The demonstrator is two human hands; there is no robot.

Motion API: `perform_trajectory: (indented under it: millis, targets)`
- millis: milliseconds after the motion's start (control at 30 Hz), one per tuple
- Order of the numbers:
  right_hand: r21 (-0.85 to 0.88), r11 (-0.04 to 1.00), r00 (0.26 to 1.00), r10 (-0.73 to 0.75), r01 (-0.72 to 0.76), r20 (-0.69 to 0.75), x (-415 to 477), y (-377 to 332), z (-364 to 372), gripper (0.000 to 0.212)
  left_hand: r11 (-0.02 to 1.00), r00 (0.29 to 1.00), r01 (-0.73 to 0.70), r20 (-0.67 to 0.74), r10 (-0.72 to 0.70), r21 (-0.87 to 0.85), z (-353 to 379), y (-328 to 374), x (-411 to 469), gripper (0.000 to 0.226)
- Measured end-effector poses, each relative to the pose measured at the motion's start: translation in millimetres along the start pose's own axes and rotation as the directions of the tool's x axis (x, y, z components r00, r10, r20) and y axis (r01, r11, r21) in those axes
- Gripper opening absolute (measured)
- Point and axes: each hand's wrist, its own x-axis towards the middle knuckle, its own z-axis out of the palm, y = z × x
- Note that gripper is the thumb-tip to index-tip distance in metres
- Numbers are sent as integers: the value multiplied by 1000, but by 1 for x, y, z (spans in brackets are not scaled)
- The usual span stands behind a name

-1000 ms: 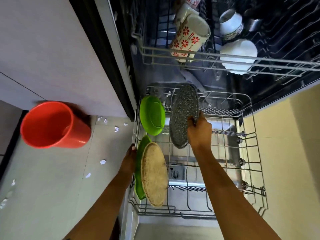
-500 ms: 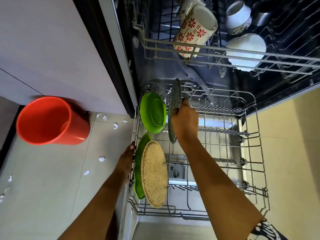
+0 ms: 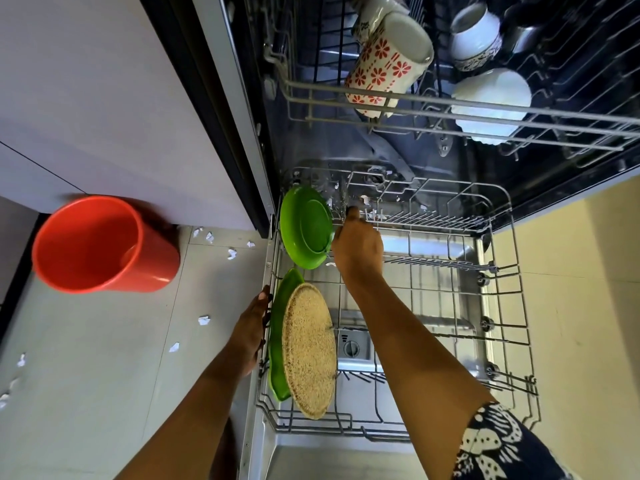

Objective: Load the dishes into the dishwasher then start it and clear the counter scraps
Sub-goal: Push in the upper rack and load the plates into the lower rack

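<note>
Pale floor tiles and a plain cabinet front fill the left of the view. A large orange-red plastic tub [image 3: 100, 244] stands there, with small white paper scraps [image 3: 204, 320] scattered near it.

The person's left hand [image 3: 254, 323] lies with fingers stretched flat against the left rim of the pulled-out grey wire lower rack [image 3: 512, 306], holding nothing. Just inside that rim stand a green leaf-shaped dish [image 3: 277, 341] and, against it, a round tan speckled plate [image 3: 308, 348]. Further back stands a round green plate [image 3: 304, 230].

Just beside it, the right hand [image 3: 358, 249] is curled, thumb up, pinching a thin grey plate [image 3: 343, 195] seen edge-on as it enters the slot.

Above, to the right, the wire upper rack [image 3: 450, 109] holds a white mug with red flowers [image 3: 384, 74] and a white bowl [image 3: 491, 102].

If the grey plate misses the tines, it could knock the green plate or topple when released.

The grey plate is blurred and mostly hidden behind the hand, so its seating cannot be judged. The dishwasher's controls and the counter are out of view.
</note>
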Motion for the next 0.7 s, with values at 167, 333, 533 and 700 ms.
perform_trajectory:
  millis: [167,333,533,700]
  targets:
    - [5,1000,997,-14,13,71,7,3,23,27,1000,1000,26,10,-26,-17,-2,-1,2,47]
    - [35,997,982,62,-69,179,26,-10,31,38,1000,1000,19,23,-19,-11,-4,-2,2,46]
    - [184,958,909,134,-221,395,39,-12,41,79,999,999,35,33,-34,-26,-6,-1,2,48]
    - [282,936,896,72,-213,439,38,2,35,89,999,998,47,30,-46,-26,-8,-3,5,48]
